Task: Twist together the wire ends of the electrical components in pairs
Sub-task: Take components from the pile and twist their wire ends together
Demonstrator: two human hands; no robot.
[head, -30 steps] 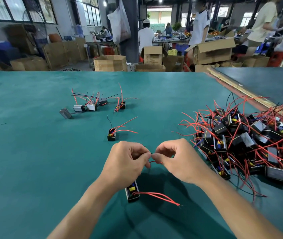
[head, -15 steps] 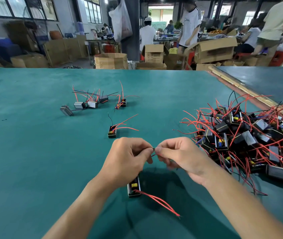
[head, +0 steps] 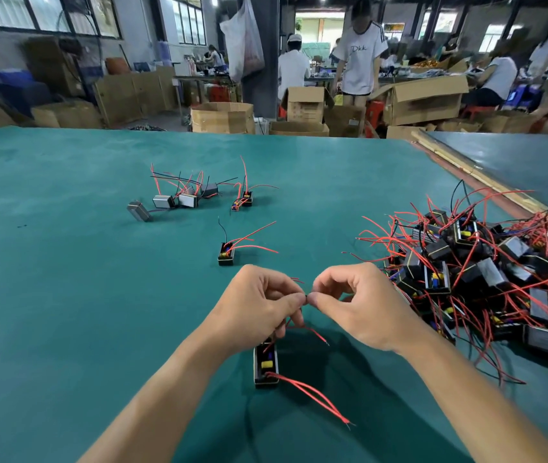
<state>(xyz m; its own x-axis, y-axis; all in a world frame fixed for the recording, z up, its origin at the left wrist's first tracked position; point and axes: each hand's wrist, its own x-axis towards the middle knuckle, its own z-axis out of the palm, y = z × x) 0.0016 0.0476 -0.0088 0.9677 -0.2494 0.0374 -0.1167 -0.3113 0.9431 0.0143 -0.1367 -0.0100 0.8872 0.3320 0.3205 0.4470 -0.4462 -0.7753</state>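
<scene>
A small black component (head: 265,364) with a yellow part inside lies on the green table below my hands. Two red wires (head: 312,397) trail from its near end toward me. My left hand (head: 259,305) and my right hand (head: 359,302) meet fingertip to fingertip above it, each pinching the ends of thin wires that rise from the component's far end. A loose red wire end (head: 319,335) curls out under my fingers. Most of the pinched wire is hidden by my fingers.
A big tangled pile of black components with red wires (head: 486,272) fills the right side. One component (head: 226,257) lies just beyond my hands, and a cluster of several others (head: 185,198) sits farther back left. Cardboard boxes and people stand past the table's far edge.
The component under my hands has turned end-on to me and more of it shows. My hands stay together, pinching the wire ends.
</scene>
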